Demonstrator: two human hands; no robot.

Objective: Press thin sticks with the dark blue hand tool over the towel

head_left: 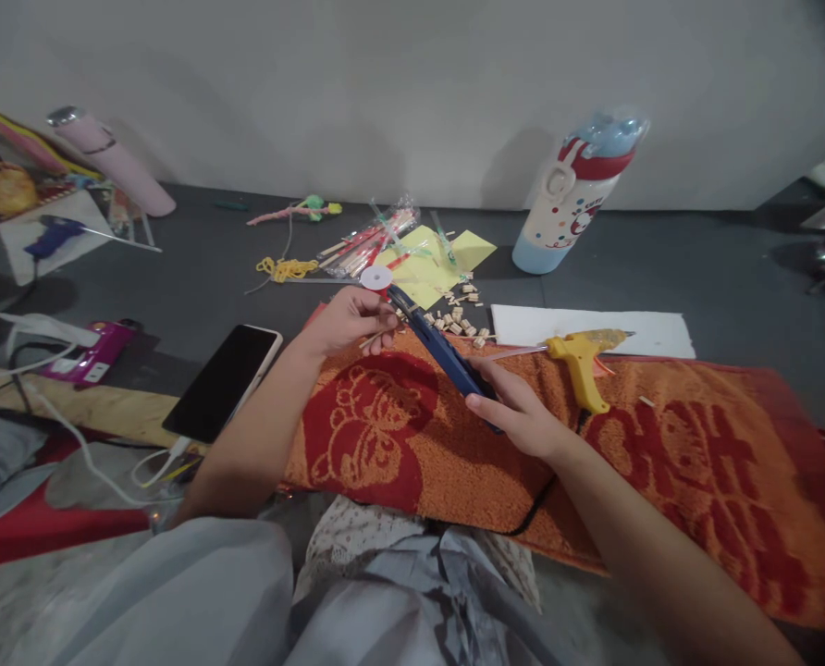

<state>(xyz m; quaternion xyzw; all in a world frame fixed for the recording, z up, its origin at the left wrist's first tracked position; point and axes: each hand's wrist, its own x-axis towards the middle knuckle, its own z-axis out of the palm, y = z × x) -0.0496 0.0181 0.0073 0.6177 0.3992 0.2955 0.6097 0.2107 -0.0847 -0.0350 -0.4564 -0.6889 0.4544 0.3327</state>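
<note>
My left hand (361, 322) is closed in a pinch on a thin wooden stick (369, 342) above the orange towel. My right hand (516, 407) wraps round the lower end of a long dark blue tool (444, 351) that looks like a hand cutter; its exact kind is unclear. The tool's far end reaches up beside my left fingertips. Just beyond it lies a pile of short wooden pieces (458, 322). Under both hands is an orange and red towel (482, 472). A yellow glue gun (583, 361) rests on the towel, right of my right hand.
A white board (652, 331) lies behind the glue gun. Yellow paper (419, 264), wrapped sticks (367, 240), a white spool (375, 277) and yellow yarn (288, 269) sit at the back. A bottle (572, 199) stands behind. Left are a phone (225, 379), a purple power strip (93, 351) and a blue glue gun (55, 239).
</note>
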